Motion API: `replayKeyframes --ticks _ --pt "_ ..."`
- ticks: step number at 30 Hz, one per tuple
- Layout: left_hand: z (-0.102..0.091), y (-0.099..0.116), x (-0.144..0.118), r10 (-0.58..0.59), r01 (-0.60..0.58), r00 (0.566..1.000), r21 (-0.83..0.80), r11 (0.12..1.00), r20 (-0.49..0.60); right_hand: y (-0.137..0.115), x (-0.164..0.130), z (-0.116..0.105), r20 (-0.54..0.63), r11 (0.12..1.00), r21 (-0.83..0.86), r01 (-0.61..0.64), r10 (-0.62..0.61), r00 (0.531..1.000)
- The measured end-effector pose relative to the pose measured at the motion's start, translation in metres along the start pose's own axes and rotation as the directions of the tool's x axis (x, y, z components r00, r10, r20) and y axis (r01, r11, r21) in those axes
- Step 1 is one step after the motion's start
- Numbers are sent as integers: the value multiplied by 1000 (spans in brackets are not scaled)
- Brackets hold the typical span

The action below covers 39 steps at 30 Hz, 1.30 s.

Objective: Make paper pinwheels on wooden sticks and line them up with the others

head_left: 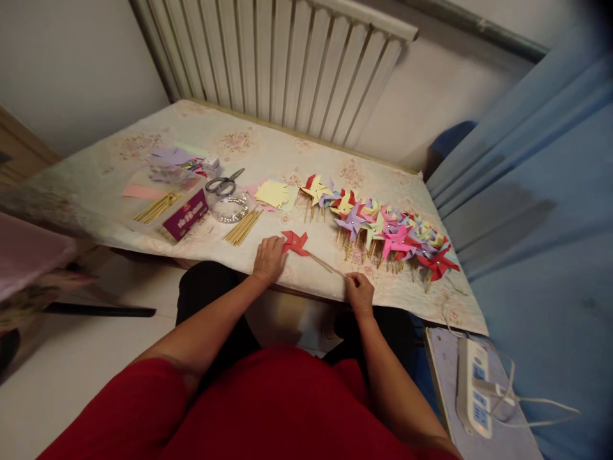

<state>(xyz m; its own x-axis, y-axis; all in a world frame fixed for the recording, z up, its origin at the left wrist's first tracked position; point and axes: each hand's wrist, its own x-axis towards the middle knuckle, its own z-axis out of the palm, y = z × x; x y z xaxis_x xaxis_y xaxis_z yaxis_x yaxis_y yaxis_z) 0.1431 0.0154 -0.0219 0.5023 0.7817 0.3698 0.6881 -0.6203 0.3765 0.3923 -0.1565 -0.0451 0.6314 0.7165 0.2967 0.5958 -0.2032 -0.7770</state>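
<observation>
Red pinwheel (295, 243) meets the left hand (269, 259), right hand (360, 292) pinching its stick (322, 262)

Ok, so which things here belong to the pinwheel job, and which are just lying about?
Likely the job's: red pinwheel, its stick, loose sticks, yellow paper, scissors, silvery pieces, other pinwheels.

Just lying about, I'd say: power strip, white cable.

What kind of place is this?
Probably a room in somebody's home: I can see a radiator by the wall, a blue curtain and a flowery tablecloth.
</observation>
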Motion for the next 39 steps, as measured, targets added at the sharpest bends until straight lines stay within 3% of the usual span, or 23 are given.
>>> replayKeyframes --ticks 3,6,9,12,16,25,32,39 --pt "2 32 -6 156 -149 984 -81 985 82 4 2 -3 -48 980 136 -142 150 988" --pt "14 63 -6 330 -303 923 -155 940 197 3 4 -2 -71 952 219 -212 232 970" --pt "30 84 0 381 -357 884 -132 925 273 0 4 -2 -73 948 238 -213 236 969" --pt "40 91 6 380 -384 858 -60 921 346 -1 3 -3 -63 951 236 -199 219 974" --pt "41 88 9 405 -442 818 -5 897 409 -1 3 -3 -68 948 240 -209 231 971" --pt "14 61 -7 403 -448 833 33 894 378 1 4 -2 -63 938 259 -230 254 965" --pt "-6 37 -18 280 -328 895 87 940 348 3 4 -2 -61 941 248 -233 255 965" --pt "-3 21 -24 128 -151 955 67 986 268 0 4 -2 -53 942 234 -242 261 964"
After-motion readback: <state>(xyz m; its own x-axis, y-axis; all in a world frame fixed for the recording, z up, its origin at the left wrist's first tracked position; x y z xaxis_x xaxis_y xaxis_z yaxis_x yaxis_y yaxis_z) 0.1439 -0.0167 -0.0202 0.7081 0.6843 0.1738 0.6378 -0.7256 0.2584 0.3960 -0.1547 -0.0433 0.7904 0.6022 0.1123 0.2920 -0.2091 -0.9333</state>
